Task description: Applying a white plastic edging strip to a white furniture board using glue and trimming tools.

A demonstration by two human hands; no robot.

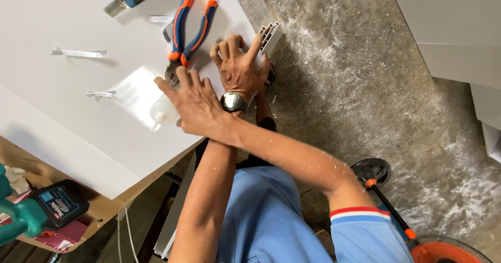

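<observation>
- Arms crossed over the white panel (104, 44).
- Left hand (239, 67) — fingers spread, pressing flat on the panel's corner by the hollow profile (271, 34).
- Right hand (194, 104) — fingers extended, loose, resting over a small glue bottle (163, 111); firm grip? Cannot tell.
- Pliers (183, 28) lie just above.

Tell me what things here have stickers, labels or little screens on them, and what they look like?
Battery pack: bottom left, below the white board's edge; a chunky black block with a teal and white label on top.
Wristwatch: on the wrist of the hand pressing the board's corner; a round dark face in a silvery case, too small to read.
Small plastic bottle: on the white board beside the other hand; clear, no label showing.
</observation>
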